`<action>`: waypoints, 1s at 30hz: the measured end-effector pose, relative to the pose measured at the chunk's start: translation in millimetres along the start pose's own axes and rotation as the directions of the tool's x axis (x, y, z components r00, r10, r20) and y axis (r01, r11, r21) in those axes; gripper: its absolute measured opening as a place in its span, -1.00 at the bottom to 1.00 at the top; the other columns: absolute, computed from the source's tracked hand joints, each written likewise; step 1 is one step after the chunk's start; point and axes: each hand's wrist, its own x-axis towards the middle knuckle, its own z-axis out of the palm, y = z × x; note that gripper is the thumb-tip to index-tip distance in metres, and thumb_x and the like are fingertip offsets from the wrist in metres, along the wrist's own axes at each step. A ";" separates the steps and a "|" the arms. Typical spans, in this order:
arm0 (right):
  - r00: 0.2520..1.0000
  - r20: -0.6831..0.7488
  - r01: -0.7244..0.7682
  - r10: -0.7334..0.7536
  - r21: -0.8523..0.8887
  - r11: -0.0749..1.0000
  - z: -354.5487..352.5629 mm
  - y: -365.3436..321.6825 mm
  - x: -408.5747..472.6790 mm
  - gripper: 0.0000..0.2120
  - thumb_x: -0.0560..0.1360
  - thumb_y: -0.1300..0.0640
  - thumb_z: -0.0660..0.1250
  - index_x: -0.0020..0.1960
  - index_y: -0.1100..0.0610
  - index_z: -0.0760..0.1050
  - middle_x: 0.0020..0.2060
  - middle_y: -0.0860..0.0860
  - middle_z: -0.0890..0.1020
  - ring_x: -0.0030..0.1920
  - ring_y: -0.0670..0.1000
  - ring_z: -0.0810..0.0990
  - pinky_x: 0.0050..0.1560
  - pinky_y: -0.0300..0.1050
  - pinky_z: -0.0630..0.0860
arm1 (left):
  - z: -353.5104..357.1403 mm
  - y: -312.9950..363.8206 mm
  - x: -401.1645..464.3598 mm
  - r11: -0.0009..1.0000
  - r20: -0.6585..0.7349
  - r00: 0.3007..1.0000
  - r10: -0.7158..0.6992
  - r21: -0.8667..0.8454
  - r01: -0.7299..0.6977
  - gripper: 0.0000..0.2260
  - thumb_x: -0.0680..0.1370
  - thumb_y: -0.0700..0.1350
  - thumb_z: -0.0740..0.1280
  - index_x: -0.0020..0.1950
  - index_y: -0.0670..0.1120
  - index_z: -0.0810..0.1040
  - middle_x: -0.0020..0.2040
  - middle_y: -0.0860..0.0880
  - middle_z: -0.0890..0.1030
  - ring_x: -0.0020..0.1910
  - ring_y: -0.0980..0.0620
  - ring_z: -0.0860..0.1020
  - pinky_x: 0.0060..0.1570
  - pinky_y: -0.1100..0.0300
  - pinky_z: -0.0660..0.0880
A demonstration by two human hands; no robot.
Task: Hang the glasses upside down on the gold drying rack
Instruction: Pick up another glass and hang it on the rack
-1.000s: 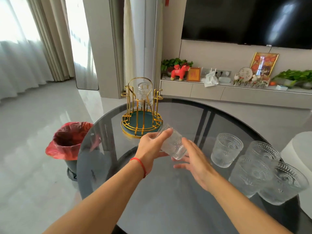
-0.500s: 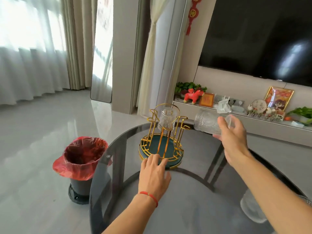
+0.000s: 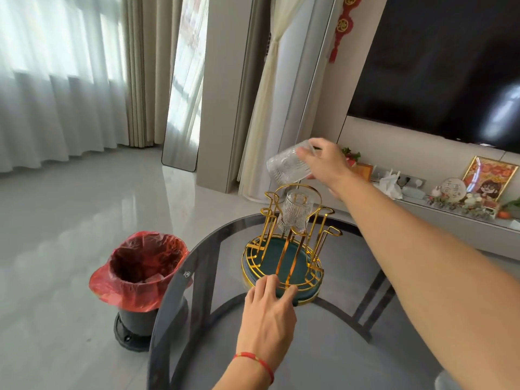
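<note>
- A living room: a round dark glass table in front, pale glossy floor around it, sheer curtains at 10 o'clock and a black TV on the wall at 2 o'clock.
- The rack stands on the table's far edge, gold wire pegs rising from a teal tray.
- One glass is already hung upside down on a peg at the rack's 12 o'clock (its mouth faces the tray).
- The right hand grips a second glass by its base, tilted, mouth down and to the left, in the air just above the rack's top loop.
- The left hand lies flat with fingers spread, fingertips touching the tray rim at 6 o'clock; it holds nothing, and appears to steady the rack.
- Step in hand: carrying the second glass to a free peg; the task looks early.
- Next move, as I judge it: tip the glass fully mouth-down, line it over an empty peg (several stand free at 3 and 9 o'clock) and lower it without knocking the hung one.
- A bin with a red liner sits on the floor at 8 o'clock of the rack.
- A low shelf at 3 o'clock carries a framed picture and small ornaments.
</note>
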 end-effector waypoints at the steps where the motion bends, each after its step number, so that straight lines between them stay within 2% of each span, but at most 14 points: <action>1: 0.999 0.036 0.029 -0.027 -0.058 0.998 5.9 -1.8 1.1 -0.40 0.61 -0.08 0.34 0.56 0.17 0.35 0.48 0.18 0.50 0.46 0.23 0.49 0.43 0.29 0.46 | 0.5 0.0 0.3 1.000 0.001 1.000 0.005 0.008 -0.005 -0.73 0.45 -0.21 0.44 0.13 -0.01 0.62 0.06 -0.10 0.57 0.08 -0.18 0.56 -0.04 -0.06 0.62; 3: 0.993 0.095 0.088 -0.072 -0.180 0.980 14.1 -4.1 2.1 -0.38 0.63 -0.09 0.31 0.59 0.17 0.30 0.56 0.16 0.41 0.54 0.19 0.39 0.52 0.21 0.34 | 0.8 0.5 -0.1 1.000 0.007 1.000 0.013 0.014 -0.013 -0.69 0.43 -0.19 0.47 0.15 -0.01 0.61 0.06 -0.11 0.59 0.08 -0.19 0.58 -0.02 -0.08 0.64; 7: 0.978 0.197 0.132 -0.073 -0.305 0.943 25.4 -2.8 4.9 -0.38 0.64 -0.04 0.31 0.61 0.20 0.26 0.60 0.17 0.35 0.58 0.20 0.32 0.53 0.14 0.27 | 1.4 0.4 0.0 1.000 -0.001 1.000 0.021 0.022 -0.021 -0.67 0.41 -0.14 0.47 0.17 -0.01 0.61 0.05 -0.09 0.60 0.06 -0.16 0.59 -0.04 -0.06 0.65; 14: 0.953 0.301 0.141 -0.003 -0.439 0.887 42.8 1.5 3.3 -0.46 0.59 -0.04 0.37 0.50 0.17 0.43 0.43 0.20 0.54 0.40 0.24 0.52 0.33 0.13 0.45 | 3.3 1.5 -0.9 0.999 0.014 1.000 0.015 0.038 -0.015 -0.63 0.36 -0.16 0.47 0.16 0.00 0.62 0.03 -0.09 0.62 0.04 -0.15 0.62 -0.10 -0.02 0.68; 20: 0.937 0.346 0.137 0.052 -0.499 0.856 49.0 3.4 3.9 -0.42 0.54 -0.06 0.39 0.51 0.11 0.45 0.47 0.15 0.53 0.46 0.22 0.49 0.45 0.21 0.43 | 2.4 2.1 -0.7 0.998 0.032 0.999 -0.006 0.061 0.004 -0.62 0.37 -0.15 0.49 0.18 0.01 0.61 0.08 -0.10 0.62 0.07 -0.16 0.61 -0.08 -0.02 0.67; 24: 0.919 0.388 0.196 0.070 -0.603 0.773 52.9 2.1 2.2 -0.46 0.51 -0.10 0.35 0.47 -0.01 0.49 0.43 0.11 0.57 0.42 0.22 0.51 0.40 0.20 0.44 | 3.1 2.4 -1.1 0.998 0.040 0.999 -0.008 0.056 0.006 -0.64 0.40 -0.16 0.46 0.20 -0.01 0.61 0.08 -0.10 0.61 0.08 -0.15 0.60 -0.09 -0.02 0.67; 28: 0.886 0.456 0.283 0.086 -0.677 0.679 50.5 -0.2 -0.4 -0.46 0.54 -0.18 0.26 0.51 -0.12 0.45 0.48 0.05 0.54 0.46 0.21 0.47 0.45 0.20 0.39 | 3.0 1.7 -0.5 0.999 0.027 1.000 -0.015 0.034 0.014 -0.65 0.42 -0.17 0.40 0.20 0.00 0.59 0.06 -0.08 0.57 0.05 -0.13 0.56 -0.16 0.01 0.64; 30: 0.888 0.456 0.286 0.060 -0.650 0.703 47.6 -3.1 -5.7 -0.49 0.57 -0.18 0.21 0.50 -0.12 0.46 0.49 0.04 0.53 0.45 0.20 0.48 0.42 0.19 0.42 | 2.8 1.7 -0.5 0.999 0.020 1.000 -0.016 0.033 0.015 -0.66 0.43 -0.16 0.37 0.20 0.00 0.58 0.06 -0.07 0.55 0.05 -0.12 0.54 -0.18 0.02 0.62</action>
